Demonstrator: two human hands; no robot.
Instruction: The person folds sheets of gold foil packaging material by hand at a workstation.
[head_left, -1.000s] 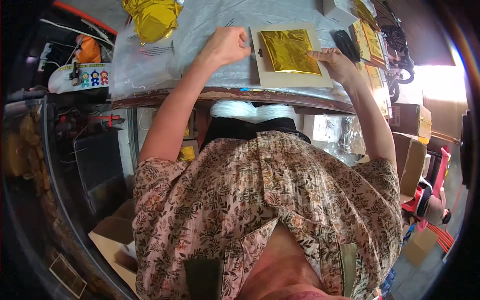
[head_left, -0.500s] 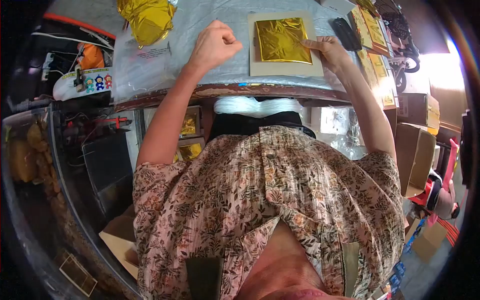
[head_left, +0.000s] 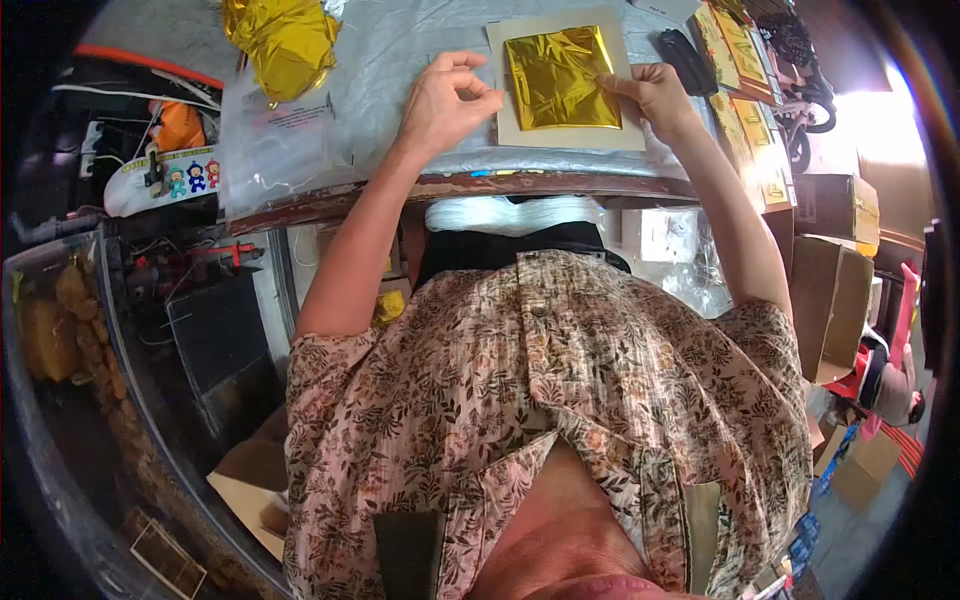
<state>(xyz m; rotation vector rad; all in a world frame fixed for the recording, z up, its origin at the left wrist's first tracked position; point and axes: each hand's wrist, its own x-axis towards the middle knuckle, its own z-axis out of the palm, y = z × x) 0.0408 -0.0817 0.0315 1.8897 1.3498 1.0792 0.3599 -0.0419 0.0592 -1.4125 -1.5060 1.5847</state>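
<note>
A square gold foil sheet (head_left: 565,80), creased and shiny, lies on a beige board (head_left: 510,125) on the covered table. My right hand (head_left: 655,95) is at the foil's right edge, thumb on top and the other fingers curled beside it, gripping the edge. My left hand (head_left: 448,105) is just left of the board, fingers curled in and thumb near the index finger in a pinch. Whatever may be between those fingertips is too small to make out. Crumpled gold foil (head_left: 285,50) sits at the table's far left, above a clear plastic bag (head_left: 285,140).
A black object (head_left: 685,62) lies right of the board, near gold-lettered boxes (head_left: 750,120). The table's worn brown edge (head_left: 560,187) runs before my body. Cardboard boxes (head_left: 830,310) stand at right; a glass tank (head_left: 75,330) is at left. Another person (head_left: 885,385) is at far right.
My left hand has moved right and slightly down, closer to the board, its fingers less tightly curled. My right hand stays at the foil's edge. The foil's left side looks flatter.
</note>
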